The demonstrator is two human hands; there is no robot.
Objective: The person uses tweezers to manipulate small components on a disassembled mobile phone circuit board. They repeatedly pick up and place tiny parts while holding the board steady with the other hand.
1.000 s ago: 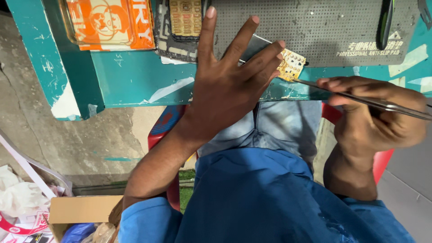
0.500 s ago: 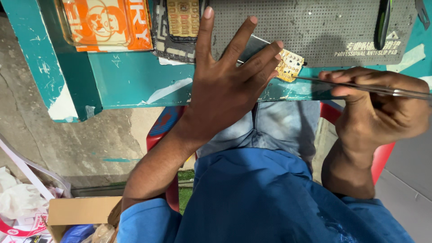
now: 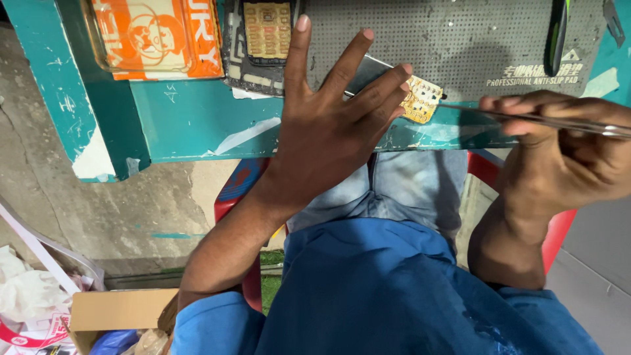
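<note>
Little has moved since the earlier frames: right hand (image 3: 565, 151) has crept slightly inward, tweezers (image 3: 526, 118) tip now at the edge of the circuit board (image 3: 420, 98). Board itself hasn't shifted. Reads as fine positioning, not a new step.

Board: small, gold-yellow keypad contacts, sits at the near edge of the teal bench (image 3: 190, 118), partly on the grey perforated mat (image 3: 460, 39).

Left hand (image 3: 328, 125): fingers splayed, fingertips pinning the board flat, nothing grasped. Right hand: closed pinch on the tweezers; whether the tips grip anything, cannot tell.

Further out: a phone keypad frame (image 3: 266, 33), an orange box (image 3: 158, 36).
</note>
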